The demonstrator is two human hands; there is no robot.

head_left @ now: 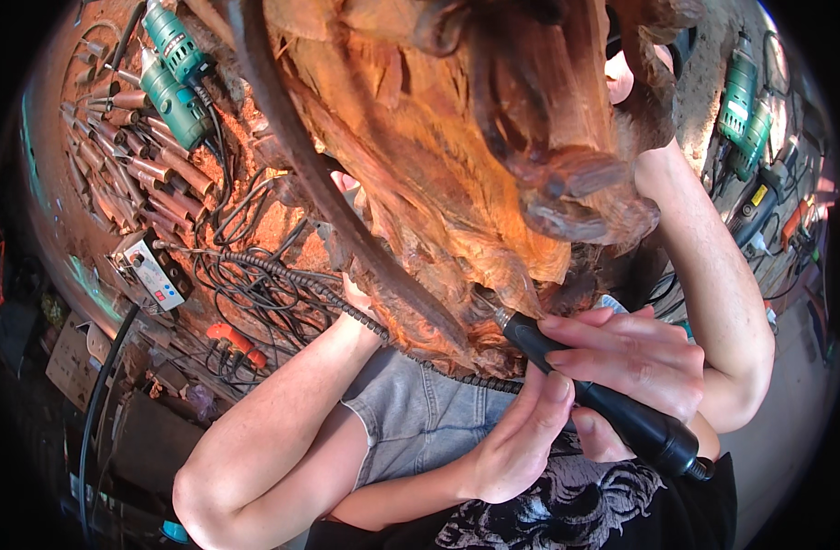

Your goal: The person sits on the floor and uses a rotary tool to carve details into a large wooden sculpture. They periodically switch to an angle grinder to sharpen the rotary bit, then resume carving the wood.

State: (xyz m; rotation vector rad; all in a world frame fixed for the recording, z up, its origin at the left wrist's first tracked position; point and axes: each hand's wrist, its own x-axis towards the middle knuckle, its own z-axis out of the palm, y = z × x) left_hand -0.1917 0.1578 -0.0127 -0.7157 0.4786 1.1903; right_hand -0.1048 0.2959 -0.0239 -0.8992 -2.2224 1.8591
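A large, reddish-brown carved piece of wood (392,174) fills the upper middle, with grooves and dark curling parts. My right hand (626,362) is closed around a black rotary handpiece (645,426), fingers over its top. Below its front part, my left hand (516,435) grips the same handpiece, thumb against its side and a finger behind it. The metal nose (495,310) of the handpiece points up and left into the wood's lower edge; the very tip is hidden there. My bent legs stand on both sides of the wood.
Green power tools (177,92) and many wooden-handled gouges (145,165) lie at the left, beside a white control box (151,275) and tangled black cables (246,284). An orange tool (237,344) lies nearby. More green tools (738,101) are at the right. A ribbed cable (347,307) crosses my leg.
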